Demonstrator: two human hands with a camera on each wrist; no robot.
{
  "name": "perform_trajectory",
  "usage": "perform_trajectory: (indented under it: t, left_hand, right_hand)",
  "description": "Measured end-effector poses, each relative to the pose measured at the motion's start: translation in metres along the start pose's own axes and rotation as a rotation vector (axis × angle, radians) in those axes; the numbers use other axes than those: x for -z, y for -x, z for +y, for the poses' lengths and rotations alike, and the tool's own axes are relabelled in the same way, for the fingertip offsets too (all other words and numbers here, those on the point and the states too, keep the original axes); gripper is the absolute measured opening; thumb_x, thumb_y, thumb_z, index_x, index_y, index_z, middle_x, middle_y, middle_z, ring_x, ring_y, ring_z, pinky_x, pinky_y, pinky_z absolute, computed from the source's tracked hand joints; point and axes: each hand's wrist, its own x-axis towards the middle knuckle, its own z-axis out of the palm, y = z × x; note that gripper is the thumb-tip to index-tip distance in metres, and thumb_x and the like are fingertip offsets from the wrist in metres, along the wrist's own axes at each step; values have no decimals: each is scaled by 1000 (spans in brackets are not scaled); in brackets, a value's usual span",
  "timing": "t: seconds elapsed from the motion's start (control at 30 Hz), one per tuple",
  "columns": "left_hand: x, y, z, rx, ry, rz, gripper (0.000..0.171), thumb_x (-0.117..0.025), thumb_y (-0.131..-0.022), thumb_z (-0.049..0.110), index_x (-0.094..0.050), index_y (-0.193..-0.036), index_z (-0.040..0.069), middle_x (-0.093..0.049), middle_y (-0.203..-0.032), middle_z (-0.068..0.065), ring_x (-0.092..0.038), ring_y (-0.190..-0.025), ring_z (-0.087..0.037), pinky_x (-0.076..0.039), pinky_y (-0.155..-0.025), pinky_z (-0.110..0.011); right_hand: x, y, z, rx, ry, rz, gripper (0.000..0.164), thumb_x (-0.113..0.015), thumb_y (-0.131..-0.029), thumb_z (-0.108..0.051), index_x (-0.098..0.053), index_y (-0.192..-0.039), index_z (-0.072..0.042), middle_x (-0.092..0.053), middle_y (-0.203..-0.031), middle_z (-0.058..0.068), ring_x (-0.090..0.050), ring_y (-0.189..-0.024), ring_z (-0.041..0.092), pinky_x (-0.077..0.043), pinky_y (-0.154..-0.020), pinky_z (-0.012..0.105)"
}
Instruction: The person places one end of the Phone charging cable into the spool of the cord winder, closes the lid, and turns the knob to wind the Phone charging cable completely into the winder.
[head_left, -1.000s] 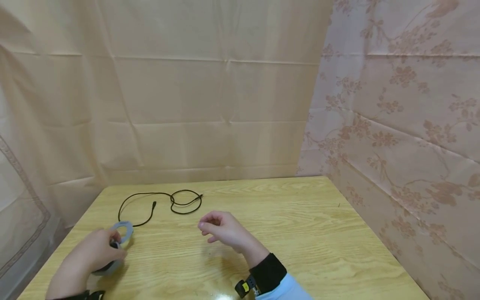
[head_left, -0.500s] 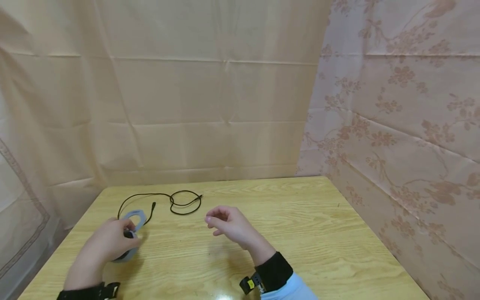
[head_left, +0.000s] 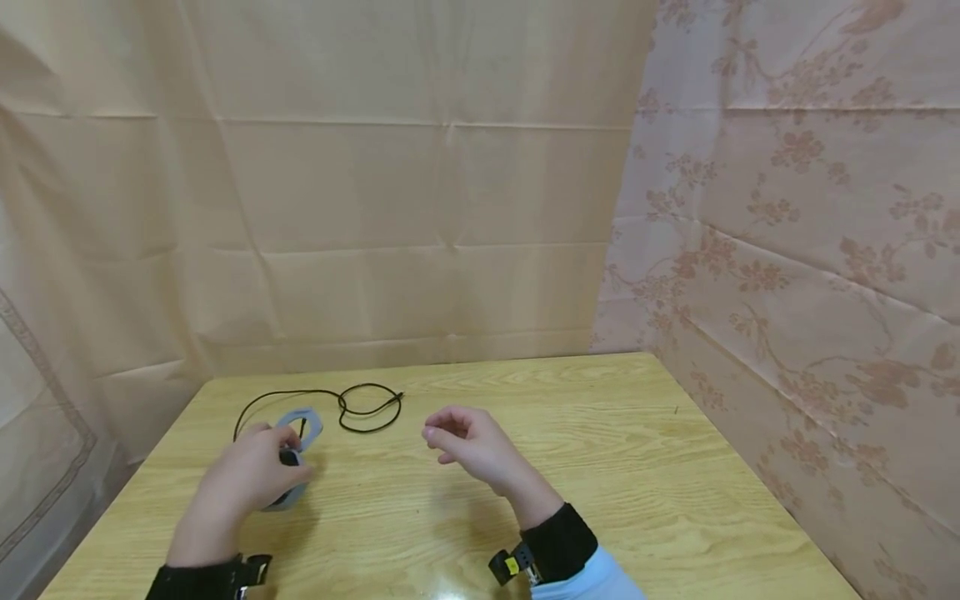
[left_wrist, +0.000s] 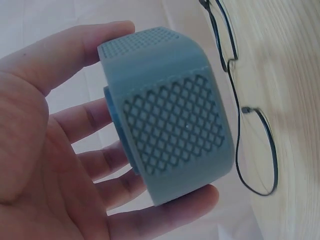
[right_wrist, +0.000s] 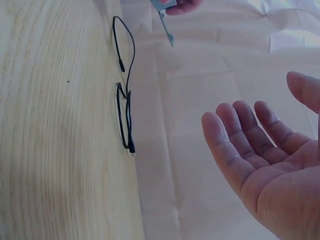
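Note:
My left hand (head_left: 247,475) grips a blue-grey case (left_wrist: 175,125) between thumb and fingers, above the left part of the table. Diamond-patterned grip panels cover its sides in the left wrist view. A pale blue ring-shaped flap (head_left: 315,427) sticks out from its far end, over part of a thin black cable (head_left: 292,392). That cable lies loosely looped at the back left, its plug (left_wrist: 246,110) showing in the left wrist view. Nearer the middle, my right hand (head_left: 474,446) hovers with fingers relaxed; its palm (right_wrist: 285,190) holds nothing in the right wrist view.
The wood-grain table (head_left: 600,467) ends at a plain beige curtain (head_left: 412,208) behind. A flowered curtain (head_left: 795,250) hangs along the right side, and a pale cloth (head_left: 45,442) along the left.
My left hand has carried the case rightward and away from me, toward the cable. The right hand has drifted slightly right and farther out, still holding nothing.

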Motion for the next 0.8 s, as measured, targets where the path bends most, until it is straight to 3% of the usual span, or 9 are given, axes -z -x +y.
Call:
perform_trajectory:
  t: [0.37,0.8]
  left_hand:
    - [-10,-5,23,-11,2,12,32,-79,-80,32,-71,-102,10,-56,-95,-9,-52,-76,-23,-44,-59,-36]
    - [-26,-13,61,-51,36,25,34,-82,-80,37,-72,-102,13,-60,-106,-12,-57,-77,-22,-49,-60,-39]
  right_hand:
    - [10,6,-2,33,42,18,29,-64,-103,-29,-66,-122,-7,-67,-116,10,-64,-107,29,-58,-85,38]
    - [28,12,0,42,74,49,31,-64,-103,-29,-65,-123,-4,-67,-116,10,-64,-108,29,-57,-88,42]
